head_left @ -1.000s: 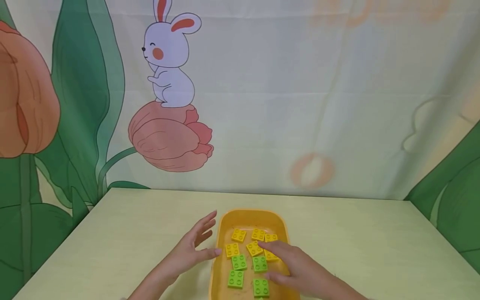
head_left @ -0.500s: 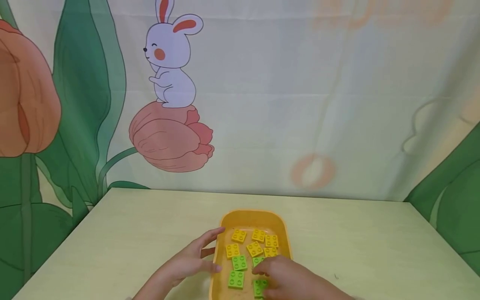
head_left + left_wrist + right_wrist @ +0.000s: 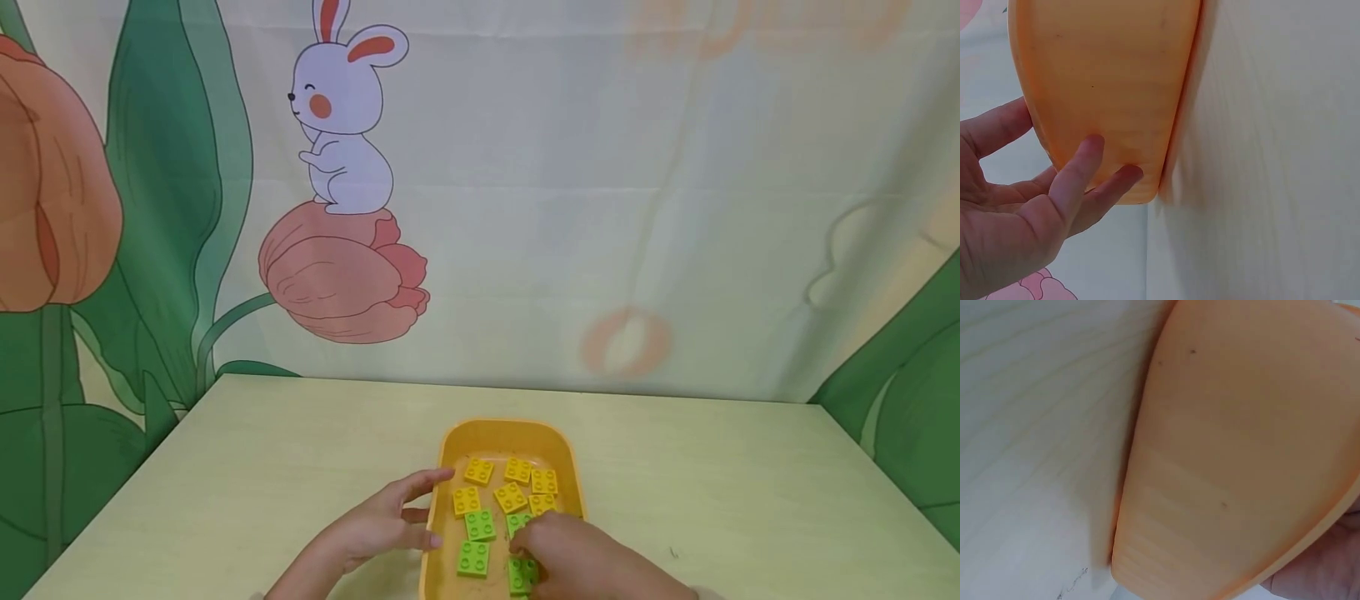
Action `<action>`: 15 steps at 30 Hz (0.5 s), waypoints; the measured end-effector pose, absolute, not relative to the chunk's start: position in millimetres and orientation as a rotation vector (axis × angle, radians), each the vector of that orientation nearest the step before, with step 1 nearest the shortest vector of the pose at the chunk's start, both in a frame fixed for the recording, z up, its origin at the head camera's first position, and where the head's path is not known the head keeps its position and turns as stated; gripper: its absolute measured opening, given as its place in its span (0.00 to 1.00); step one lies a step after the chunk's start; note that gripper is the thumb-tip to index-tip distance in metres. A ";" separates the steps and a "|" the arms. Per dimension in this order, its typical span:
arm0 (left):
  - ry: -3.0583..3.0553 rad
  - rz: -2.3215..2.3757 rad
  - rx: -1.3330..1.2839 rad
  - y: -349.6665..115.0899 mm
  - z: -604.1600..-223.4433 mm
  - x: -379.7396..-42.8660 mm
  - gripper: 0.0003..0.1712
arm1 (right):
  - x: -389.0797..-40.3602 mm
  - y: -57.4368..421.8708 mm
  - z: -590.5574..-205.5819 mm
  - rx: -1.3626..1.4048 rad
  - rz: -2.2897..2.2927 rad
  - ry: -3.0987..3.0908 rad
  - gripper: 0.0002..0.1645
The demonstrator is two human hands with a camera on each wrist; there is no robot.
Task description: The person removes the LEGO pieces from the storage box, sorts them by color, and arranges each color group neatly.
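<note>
An orange-yellow plastic tray (image 3: 502,432) stands on the table, holding several yellow and green toy building bricks. My left hand (image 3: 378,525) is at its left side, thumb and index finger at the rim. In the left wrist view, two loosely extended fingers (image 3: 1075,175) touch the tray's outer wall (image 3: 1100,75). My right hand (image 3: 577,554) reaches inside, its curled fingers pinching a green brick (image 3: 521,575) and partly covering it. Another green brick (image 3: 517,522) lies just beyond those fingers. The right wrist view shows mostly outer wall (image 3: 1241,437), with part of the hand (image 3: 1316,569) behind the rim.
Two green bricks, one of them nearer (image 3: 472,559), lie in the tray's left half. Yellow bricks (image 3: 478,472) are spread over its far end. The pale wooden table (image 3: 712,475) extends to both sides, with a printed curtain (image 3: 510,250) behind it.
My right hand has moved down and toward me into the tray, its fingers closing at the green brick. My left hand has come in from beside the tray to its rim.
</note>
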State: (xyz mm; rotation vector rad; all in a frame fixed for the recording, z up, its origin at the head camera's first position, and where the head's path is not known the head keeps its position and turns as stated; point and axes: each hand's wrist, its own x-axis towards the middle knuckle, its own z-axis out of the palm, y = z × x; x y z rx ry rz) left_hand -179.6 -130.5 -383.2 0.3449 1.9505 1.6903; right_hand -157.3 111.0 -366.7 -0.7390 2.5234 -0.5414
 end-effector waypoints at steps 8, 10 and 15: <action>1.935 1.714 0.361 -129.1 -382.0 -178.1 0.44 | -156.6 108.8 -368.8 -0.601 -0.599 2.514 0.08; 1.940 1.716 0.364 -128.6 -381.6 -177.9 0.44 | -157.2 109.4 -368.6 -0.603 -0.611 2.516 0.08; 1.932 1.726 0.379 -127.7 -380.9 -177.3 0.46 | -166.5 116.4 -363.9 -0.884 -0.620 2.553 0.12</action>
